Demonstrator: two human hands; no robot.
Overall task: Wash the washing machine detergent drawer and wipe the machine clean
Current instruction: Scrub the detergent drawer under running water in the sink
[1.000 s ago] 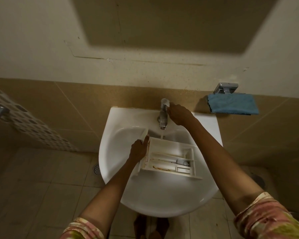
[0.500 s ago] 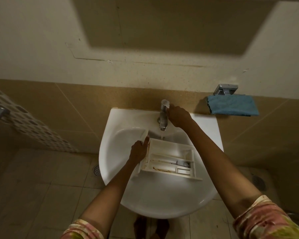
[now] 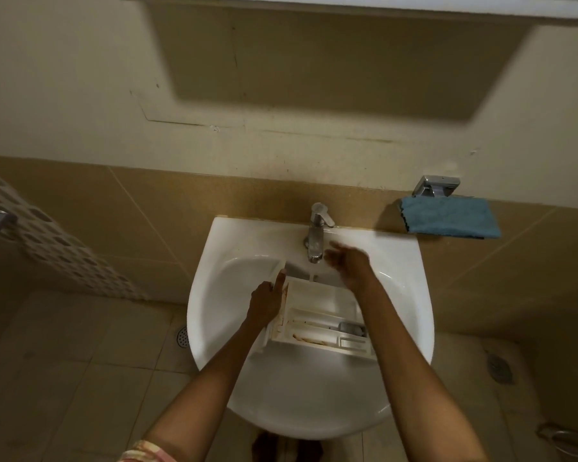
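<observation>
A: So, where's the drawer [image 3: 321, 315]?
B: In the sink [image 3: 314, 401], lying across the bowl under the tap [image 3: 317, 235]; a thin stream falls at its far edge.
A: Room around it?
B: A wide stretch of white bowl shows between it and the near rim.
A: Hands?
B: The left hand [image 3: 264, 303] grips the drawer's left end, one finger straight along it. The right hand [image 3: 349, 261] is spread loose beside the spout, holding nothing (it's blurred).
A: Surfaces?
B: White plastic, boxy compartments, brown grime along the ribs. Glossy rounded sink, chrome tap, and a fuzzy blue cloth [image 3: 449, 217] against the tiled wall, well apart.
</observation>
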